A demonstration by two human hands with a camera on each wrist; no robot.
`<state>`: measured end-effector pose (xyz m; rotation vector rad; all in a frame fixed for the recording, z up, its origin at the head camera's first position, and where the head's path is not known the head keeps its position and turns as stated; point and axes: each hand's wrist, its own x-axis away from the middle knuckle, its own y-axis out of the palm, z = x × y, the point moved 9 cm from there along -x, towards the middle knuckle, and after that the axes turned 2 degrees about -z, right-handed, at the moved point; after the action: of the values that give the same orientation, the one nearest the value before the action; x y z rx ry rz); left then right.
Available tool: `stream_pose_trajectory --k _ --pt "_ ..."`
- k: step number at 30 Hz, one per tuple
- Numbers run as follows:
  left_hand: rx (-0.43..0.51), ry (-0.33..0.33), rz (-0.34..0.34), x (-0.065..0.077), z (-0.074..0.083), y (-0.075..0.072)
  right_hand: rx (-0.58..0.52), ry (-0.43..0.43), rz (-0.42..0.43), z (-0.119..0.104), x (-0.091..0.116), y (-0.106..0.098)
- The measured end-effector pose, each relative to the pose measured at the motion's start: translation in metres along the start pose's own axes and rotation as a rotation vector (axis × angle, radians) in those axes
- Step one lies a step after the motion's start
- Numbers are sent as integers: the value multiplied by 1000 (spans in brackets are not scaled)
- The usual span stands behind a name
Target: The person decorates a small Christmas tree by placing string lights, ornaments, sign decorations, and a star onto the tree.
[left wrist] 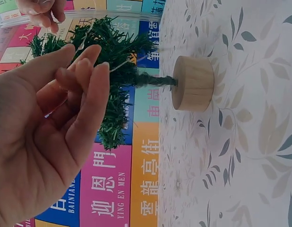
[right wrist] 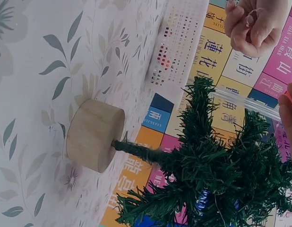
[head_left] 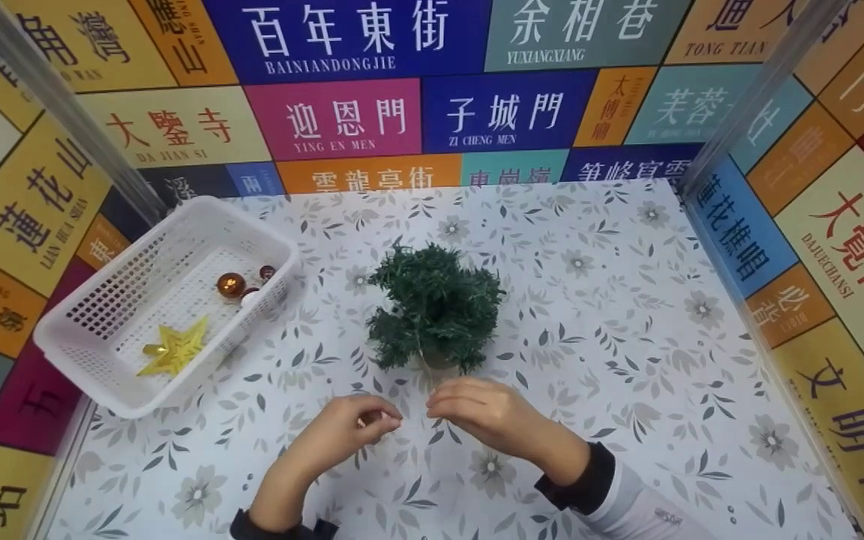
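Observation:
A small green artificial Christmas tree (head_left: 436,304) stands upright on a round wooden base (left wrist: 193,84) mid-table. From its near side a thin pale wire (head_left: 422,351) hangs down to my right hand (head_left: 488,415), which pinches it just in front of the base. Close by on the left, my left hand (head_left: 346,427) has its fingers bent toward the thumb. In the left wrist view the wire (left wrist: 124,63) also reaches those fingertips, and a small clear bead (left wrist: 81,46) shows on it. The right wrist view catches a fine loop at the left hand (right wrist: 257,28).
A white perforated basket (head_left: 121,401) stands at the left of the table. In it lie a gold star (head_left: 175,346), a shiny copper-coloured ball (head_left: 230,285) and several smaller balls. Panels printed with place names (head_left: 357,116) wall in the back and sides.

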<state>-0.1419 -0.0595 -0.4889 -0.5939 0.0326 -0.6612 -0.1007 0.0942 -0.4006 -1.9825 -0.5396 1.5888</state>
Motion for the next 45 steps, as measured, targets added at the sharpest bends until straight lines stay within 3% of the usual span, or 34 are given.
stream_pose_trajectory --k 8,12,19,23,31,39,45 --pt "13 32 62 10 2 -17 -66 -23 188 2 6 -20" --pt "-14 50 128 14 4 -28 -56 -27 270 4 10 -29" --pt "-20 10 231 18 1 -44 -47 106 381 18 19 -37" --pt "11 -8 214 19 -6 -44 -60 194 447 28 24 -40" --pt "35 -74 97 22 -26 -34 -148 349 546 42 28 -45" --pt "62 -129 111 30 -42 -38 -271 542 608 57 36 -45" --pt "86 -169 108 34 -48 -42 -376 616 640 64 41 -44"
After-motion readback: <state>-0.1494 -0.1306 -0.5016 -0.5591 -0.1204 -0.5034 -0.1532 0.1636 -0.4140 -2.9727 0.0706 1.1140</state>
